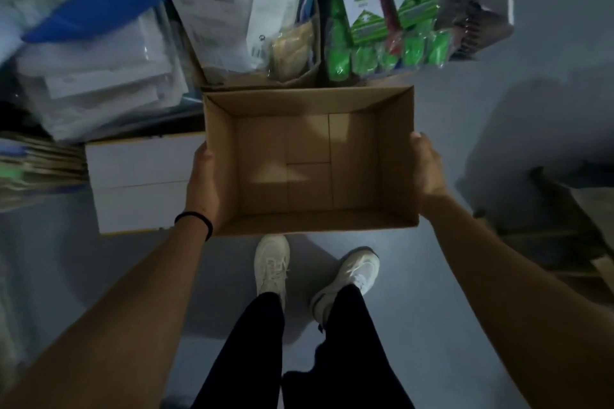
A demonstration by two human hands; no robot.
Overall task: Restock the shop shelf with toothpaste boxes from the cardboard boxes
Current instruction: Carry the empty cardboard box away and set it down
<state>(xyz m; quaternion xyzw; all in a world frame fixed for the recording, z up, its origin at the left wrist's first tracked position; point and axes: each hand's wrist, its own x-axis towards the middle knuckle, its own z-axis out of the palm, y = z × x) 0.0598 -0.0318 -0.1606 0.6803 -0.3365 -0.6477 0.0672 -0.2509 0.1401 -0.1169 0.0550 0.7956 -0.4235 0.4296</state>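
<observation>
I am gripping the empty cardboard box (309, 159) by its short ends, left hand (203, 183) and right hand (427, 168) equally near, its long axis lying crosswise between them.

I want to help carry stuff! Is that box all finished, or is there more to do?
This cardboard box looks finished: it is empty inside. The left hand and right hand hold its two sides above the floor. Another open box behind it holds packets, with green packs beside it. No shelf is in view, so what is left there is unclear.
</observation>
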